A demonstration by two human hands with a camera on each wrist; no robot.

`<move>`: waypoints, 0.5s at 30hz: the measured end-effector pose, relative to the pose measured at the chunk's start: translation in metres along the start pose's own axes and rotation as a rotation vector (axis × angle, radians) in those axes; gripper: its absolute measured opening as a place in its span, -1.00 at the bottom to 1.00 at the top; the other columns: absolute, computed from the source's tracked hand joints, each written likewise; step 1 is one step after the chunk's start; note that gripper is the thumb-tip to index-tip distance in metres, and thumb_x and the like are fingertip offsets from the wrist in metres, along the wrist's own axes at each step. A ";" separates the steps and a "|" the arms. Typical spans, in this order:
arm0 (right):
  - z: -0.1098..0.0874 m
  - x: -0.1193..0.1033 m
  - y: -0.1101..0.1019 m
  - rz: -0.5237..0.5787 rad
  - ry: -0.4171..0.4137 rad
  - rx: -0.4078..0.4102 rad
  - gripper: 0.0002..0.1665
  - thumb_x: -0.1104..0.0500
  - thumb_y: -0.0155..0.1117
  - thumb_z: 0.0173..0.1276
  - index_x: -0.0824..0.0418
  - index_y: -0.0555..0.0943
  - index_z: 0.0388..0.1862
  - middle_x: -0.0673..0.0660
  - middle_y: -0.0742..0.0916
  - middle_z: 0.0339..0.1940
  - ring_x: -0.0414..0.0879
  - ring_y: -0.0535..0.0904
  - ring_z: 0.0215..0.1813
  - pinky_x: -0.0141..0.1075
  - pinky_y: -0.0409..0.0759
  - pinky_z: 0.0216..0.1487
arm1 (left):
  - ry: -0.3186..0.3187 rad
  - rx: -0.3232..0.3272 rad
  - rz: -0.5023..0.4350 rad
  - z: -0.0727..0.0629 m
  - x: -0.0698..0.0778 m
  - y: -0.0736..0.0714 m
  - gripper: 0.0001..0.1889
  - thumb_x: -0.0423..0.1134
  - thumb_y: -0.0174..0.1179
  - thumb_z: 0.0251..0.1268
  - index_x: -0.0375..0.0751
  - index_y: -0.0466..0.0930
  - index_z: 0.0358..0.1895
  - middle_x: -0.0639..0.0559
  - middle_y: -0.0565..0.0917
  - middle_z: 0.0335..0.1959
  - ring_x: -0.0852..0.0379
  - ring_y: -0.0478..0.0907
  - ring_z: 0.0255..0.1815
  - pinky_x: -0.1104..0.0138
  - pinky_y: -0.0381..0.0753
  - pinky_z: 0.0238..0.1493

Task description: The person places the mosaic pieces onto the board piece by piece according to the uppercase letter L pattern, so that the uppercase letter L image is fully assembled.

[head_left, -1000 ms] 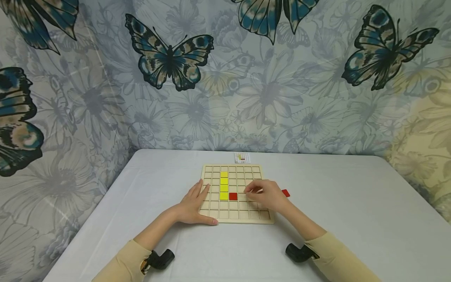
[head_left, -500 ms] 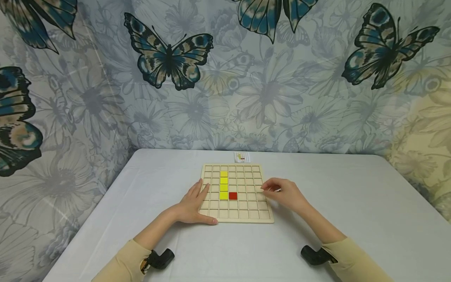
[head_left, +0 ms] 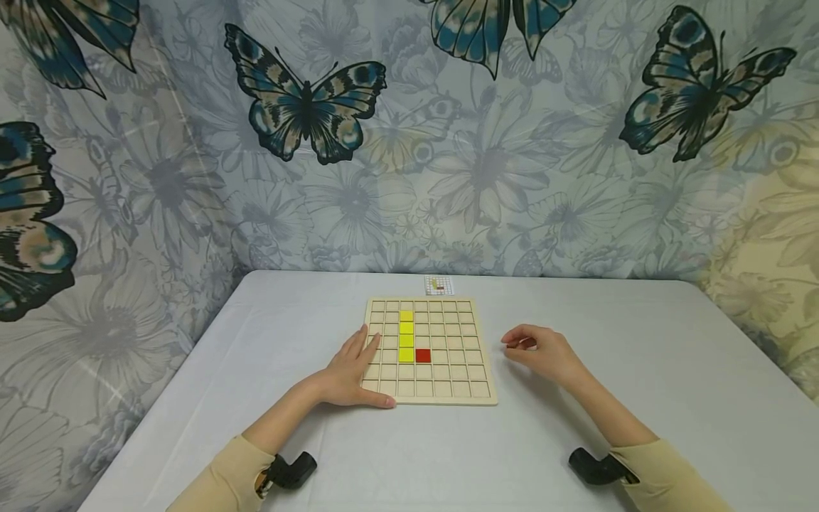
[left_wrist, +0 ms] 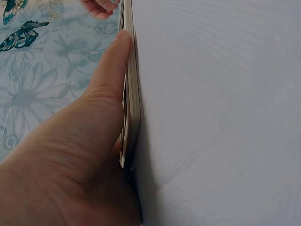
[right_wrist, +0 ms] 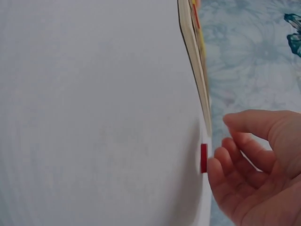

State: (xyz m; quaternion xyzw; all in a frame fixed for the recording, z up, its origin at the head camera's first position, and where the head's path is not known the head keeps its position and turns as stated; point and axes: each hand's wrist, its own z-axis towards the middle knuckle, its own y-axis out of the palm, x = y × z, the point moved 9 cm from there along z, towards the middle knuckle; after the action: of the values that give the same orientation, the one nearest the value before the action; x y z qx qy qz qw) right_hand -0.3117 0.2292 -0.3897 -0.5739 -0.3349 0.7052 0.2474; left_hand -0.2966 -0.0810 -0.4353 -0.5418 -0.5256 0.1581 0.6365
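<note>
My left hand point(head_left: 345, 375) rests on the left edge of the pale wooden grid board point(head_left: 462, 377), fingers spread and thumb along its front edge. In the left wrist view the thumb point(left_wrist: 110, 70) lies against the board's side. A column of several yellow square tiles point(head_left: 407, 334) sits in the grid, with a red tile point(head_left: 423, 355) right of its lowest one. Just off the board's right side hovers my right hand point(head_left: 547, 355), fingers loosely bent and nothing between them. Another red tile point(right_wrist: 203, 158) lies on the table by those fingertips, hidden by the hand in the head view.
A small card point(head_left: 439, 286) printed with a coloured grid pattern lies behind the board. White cloth covers the table point(head_left: 640, 355). A curtain with butterflies point(head_left: 307, 107) hangs behind and at the sides. Both wrists carry a black camera mount point(head_left: 596, 467).
My right hand has moved right, from over the board to beyond its right edge, and now covers the loose red tile in the head view. The left hand has stayed in place.
</note>
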 end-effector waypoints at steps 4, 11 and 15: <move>-0.001 0.002 -0.005 -0.022 -0.006 0.009 -0.80 0.18 0.42 0.24 0.20 0.69 -0.16 0.02 0.74 -0.26 -0.05 0.61 -0.18 -0.23 0.49 -0.27 | 0.002 0.002 0.001 0.000 0.001 0.000 0.28 0.35 0.35 -0.02 -0.29 -0.22 0.57 -0.31 -0.37 0.56 -0.21 -0.42 0.56 -0.13 -0.16 0.45; -0.001 0.008 -0.007 -0.039 0.018 -0.008 -0.74 0.22 0.45 0.18 0.26 0.67 -0.16 0.09 0.68 -0.29 -0.01 0.60 -0.18 -0.22 0.50 -0.28 | 0.001 -0.002 -0.004 -0.001 0.000 0.000 0.28 0.34 0.36 -0.01 -0.29 -0.22 0.57 -0.30 -0.38 0.56 -0.21 -0.42 0.56 -0.13 -0.17 0.45; 0.000 0.012 -0.004 -0.043 0.028 -0.020 -0.71 0.24 0.46 0.16 0.28 0.66 -0.14 0.12 0.68 -0.26 0.00 0.58 -0.18 -0.24 0.52 -0.30 | 0.001 0.001 -0.003 -0.001 0.001 0.000 0.28 0.35 0.36 -0.02 -0.29 -0.22 0.57 -0.30 -0.37 0.56 -0.21 -0.42 0.56 -0.13 -0.16 0.45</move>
State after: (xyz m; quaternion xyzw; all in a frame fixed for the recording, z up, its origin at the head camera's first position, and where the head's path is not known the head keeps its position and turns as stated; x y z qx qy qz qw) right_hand -0.3142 0.2407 -0.3937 -0.5786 -0.3507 0.6884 0.2614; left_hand -0.2955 -0.0811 -0.4345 -0.5410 -0.5259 0.1572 0.6372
